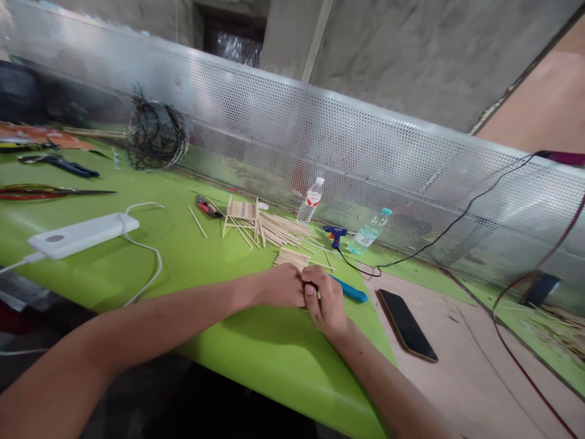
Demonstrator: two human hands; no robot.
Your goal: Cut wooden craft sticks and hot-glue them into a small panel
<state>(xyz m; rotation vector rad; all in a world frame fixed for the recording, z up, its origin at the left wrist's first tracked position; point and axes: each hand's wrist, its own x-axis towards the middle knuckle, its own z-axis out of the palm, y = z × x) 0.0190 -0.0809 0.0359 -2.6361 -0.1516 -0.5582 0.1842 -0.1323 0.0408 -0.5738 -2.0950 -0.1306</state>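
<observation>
My left hand (282, 285) and my right hand (326, 300) meet over the green table, knuckles close together. Both have their fingers curled in, and whatever is between them is hidden. Just beyond them lies a small flat panel of thin wooden sticks (293, 257), partly covered by my left hand. A blue box-cutter-like tool (351, 289) lies beside my right hand. Farther back stands a little stick-built piece with legs (242, 211), like a tiny table or chair. Loose wooden sticks (286, 231) are spread to its right.
A blue glue gun (335, 234) stands near two water bottles, one clear (311, 201) and one greenish (370, 231). A phone (406, 325) lies at right, a white power strip (85, 235) at left. Scissors (59, 192), pliers (209, 206) and a wire coil (158, 135) lie around; a perforated metal screen (388, 140) borders the back.
</observation>
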